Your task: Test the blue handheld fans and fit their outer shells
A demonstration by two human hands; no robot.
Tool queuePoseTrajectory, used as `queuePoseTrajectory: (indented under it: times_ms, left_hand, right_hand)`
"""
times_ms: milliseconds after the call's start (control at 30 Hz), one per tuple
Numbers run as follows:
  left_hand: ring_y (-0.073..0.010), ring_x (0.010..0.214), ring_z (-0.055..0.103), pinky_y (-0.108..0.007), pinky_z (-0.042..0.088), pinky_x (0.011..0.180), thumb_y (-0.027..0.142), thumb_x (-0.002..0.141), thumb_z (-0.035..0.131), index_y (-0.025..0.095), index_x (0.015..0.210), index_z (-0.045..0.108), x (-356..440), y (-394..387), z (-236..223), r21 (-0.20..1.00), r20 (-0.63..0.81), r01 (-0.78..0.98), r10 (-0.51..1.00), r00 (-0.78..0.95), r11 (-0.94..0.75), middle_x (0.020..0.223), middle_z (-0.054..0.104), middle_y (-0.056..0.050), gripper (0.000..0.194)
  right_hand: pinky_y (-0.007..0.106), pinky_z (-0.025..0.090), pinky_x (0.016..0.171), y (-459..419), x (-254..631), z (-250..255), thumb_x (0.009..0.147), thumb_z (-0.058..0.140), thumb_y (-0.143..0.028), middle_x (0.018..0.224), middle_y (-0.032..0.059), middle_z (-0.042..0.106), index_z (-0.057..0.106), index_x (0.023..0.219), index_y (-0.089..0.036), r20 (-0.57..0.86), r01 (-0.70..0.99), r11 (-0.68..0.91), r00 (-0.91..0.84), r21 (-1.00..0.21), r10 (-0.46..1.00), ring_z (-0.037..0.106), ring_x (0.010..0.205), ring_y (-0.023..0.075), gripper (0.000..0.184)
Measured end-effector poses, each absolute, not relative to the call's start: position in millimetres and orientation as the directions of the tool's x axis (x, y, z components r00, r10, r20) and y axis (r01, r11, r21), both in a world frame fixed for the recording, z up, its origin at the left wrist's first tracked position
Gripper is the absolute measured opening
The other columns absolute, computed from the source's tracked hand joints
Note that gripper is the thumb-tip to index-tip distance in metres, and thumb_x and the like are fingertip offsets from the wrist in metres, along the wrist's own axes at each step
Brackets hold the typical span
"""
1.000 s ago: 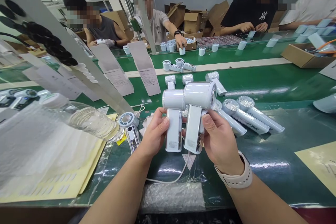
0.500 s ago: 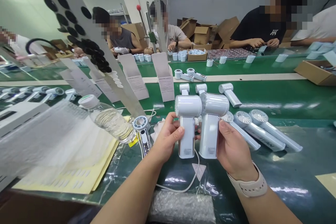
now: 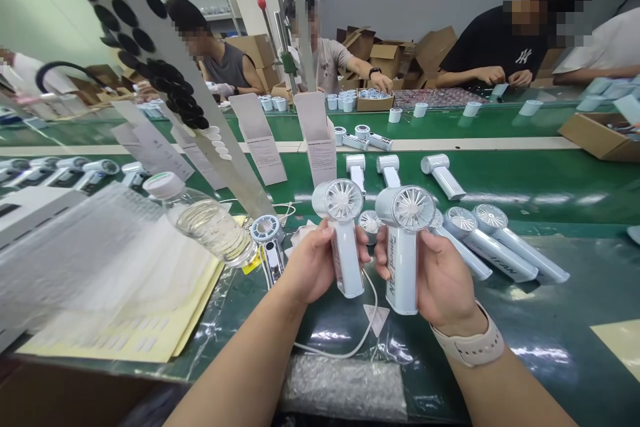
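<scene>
Wrapped round the handle of a pale blue handheld fan (image 3: 349,260), my left hand (image 3: 311,261) keeps it upright with its clear finned end towards me. A matching handheld fan (image 3: 403,267) with dark lettering is in my right hand (image 3: 447,277), fingers closed on its handle. The two fans are side by side, slightly apart. Behind my right hand, several more fans (image 3: 505,250) lie slanted on the bench. Left of my left hand stands a fan with a ring-shaped blue end (image 3: 266,230), a white cable (image 3: 345,353) near it.
A water bottle (image 3: 207,223) leans beside yellow sheets (image 3: 195,320) at left. Bubble wrap (image 3: 345,387) lies at the front edge. A slanted metal post (image 3: 235,180) with black discs crosses the left side. Beyond the green belt (image 3: 525,180), several co-workers sit near a cardboard box (image 3: 375,103).
Both fans have turned in my hands, so their finned ends now show instead of their smooth sides. Across the belt, a co-worker's hand has reached into the small box.
</scene>
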State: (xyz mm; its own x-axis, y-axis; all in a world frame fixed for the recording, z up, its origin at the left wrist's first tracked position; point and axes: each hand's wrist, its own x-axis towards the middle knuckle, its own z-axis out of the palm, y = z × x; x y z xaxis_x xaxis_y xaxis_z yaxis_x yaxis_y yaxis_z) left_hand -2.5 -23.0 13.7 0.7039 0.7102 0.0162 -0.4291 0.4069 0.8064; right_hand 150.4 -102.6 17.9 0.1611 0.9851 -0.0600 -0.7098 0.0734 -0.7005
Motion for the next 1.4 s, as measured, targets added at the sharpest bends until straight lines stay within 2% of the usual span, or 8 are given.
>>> queuePoseTrajectory:
  times_ms: [267, 500, 800, 900, 1000, 1167, 1333, 1400]
  left_hand:
    - [-0.0257, 0.092, 0.074, -0.035, 0.061, 0.074, 0.037, 0.081, 0.076, 0.022, 0.120, 0.050, -8, -25, 19, 0.880, 0.032, -0.362, 0.721, 0.692, 0.308, 0.109, 0.073, -0.010, 0.049]
    - [-0.0252, 0.086, 0.075, -0.033, 0.059, 0.069, 0.051, 0.065, 0.086, 0.024, 0.116, 0.047, -6, -26, 20, 0.909, -0.002, -0.307, 0.740, 0.673, 0.282, 0.099, 0.076, -0.008, 0.070]
    - [-0.0211, 0.079, 0.073, -0.028, 0.053, 0.066, 0.050, 0.069, 0.083, 0.023, 0.103, 0.050, -6, -26, 15, 0.931, -0.029, -0.260, 0.760, 0.649, 0.258, 0.086, 0.073, -0.003, 0.055]
    - [-0.0226, 0.088, 0.072, -0.033, 0.054, 0.075, 0.042, 0.076, 0.078, 0.023, 0.110, 0.053, -7, -25, 12, 0.962, 0.008, -0.215, 0.772, 0.635, 0.167, 0.096, 0.074, -0.007, 0.046]
    - [-0.0266, 0.099, 0.070, -0.037, 0.054, 0.084, 0.035, 0.073, 0.079, 0.021, 0.113, 0.060, -9, -23, 11, 0.987, 0.146, -0.143, 0.783, 0.605, -0.073, 0.105, 0.073, -0.009, 0.047]
    - [-0.0284, 0.119, 0.064, -0.053, 0.027, 0.119, 0.030, 0.078, 0.073, 0.025, 0.098, 0.073, -11, -18, 15, 0.818, 0.477, -0.053, 0.624, 0.619, -0.572, 0.116, 0.074, -0.008, 0.021]
    - [-0.0279, 0.109, 0.067, -0.060, 0.010, 0.122, 0.031, 0.076, 0.073, 0.028, 0.098, 0.075, -17, -19, 25, 0.698, 0.545, 0.063, 0.587, 0.599, -0.713, 0.105, 0.077, -0.004, 0.023]
    - [-0.0273, 0.096, 0.068, -0.060, 0.016, 0.121, 0.039, 0.070, 0.079, 0.027, 0.096, 0.074, -22, -23, 28, 0.750, 0.549, -0.012, 0.612, 0.570, -0.662, 0.092, 0.076, -0.004, 0.029]
  right_hand:
    - [0.035, 0.059, 0.065, -104, 158, 16, 0.084, 0.061, -0.039, 0.081, 0.0046, 0.073, 0.069, 0.096, -0.023, 0.001, -0.690, 0.162, 0.228, -0.705, 0.974, 0.069, 0.075, 0.0218, 0.022]
    - [0.035, 0.061, 0.075, -101, 158, 14, 0.091, 0.057, -0.031, 0.091, 0.0039, 0.078, 0.069, 0.107, -0.026, -0.036, -0.679, 0.187, 0.300, -0.710, 0.953, 0.074, 0.084, 0.0212, 0.021]
    - [0.037, 0.060, 0.071, -97, 155, 10, 0.087, 0.058, -0.035, 0.088, 0.0039, 0.077, 0.069, 0.102, -0.024, -0.072, -0.614, 0.163, 0.339, -0.772, 0.938, 0.072, 0.080, 0.0225, 0.021]
    - [0.038, 0.059, 0.078, -102, 160, 1, 0.083, 0.067, -0.037, 0.098, 0.0040, 0.075, 0.067, 0.104, -0.025, 0.044, -0.427, 0.223, 0.389, -0.876, 0.920, 0.071, 0.091, 0.0242, 0.025]
    - [0.042, 0.056, 0.086, -107, 168, -1, 0.075, 0.080, -0.030, 0.112, 0.0067, 0.072, 0.064, 0.115, -0.025, 0.228, -0.055, 0.263, 0.348, -0.963, 0.909, 0.069, 0.102, 0.0278, 0.043]
    - [0.052, 0.039, 0.113, -109, 173, 10, 0.079, 0.079, -0.033, 0.135, 0.0093, 0.064, 0.059, 0.124, -0.028, 0.575, 0.257, 0.541, 0.075, -0.801, 0.815, 0.050, 0.135, 0.0320, 0.050]
    - [0.049, 0.052, 0.100, -113, 177, 6, 0.079, 0.079, -0.032, 0.126, 0.0110, 0.067, 0.055, 0.130, -0.027, 0.578, 0.320, 0.532, 0.062, -0.784, 0.814, 0.062, 0.120, 0.0321, 0.056]
    - [0.043, 0.057, 0.089, -119, 185, 8, 0.078, 0.080, -0.032, 0.115, 0.0093, 0.071, 0.058, 0.125, -0.028, 0.603, 0.406, 0.520, 0.103, -0.752, 0.791, 0.068, 0.106, 0.0295, 0.052]
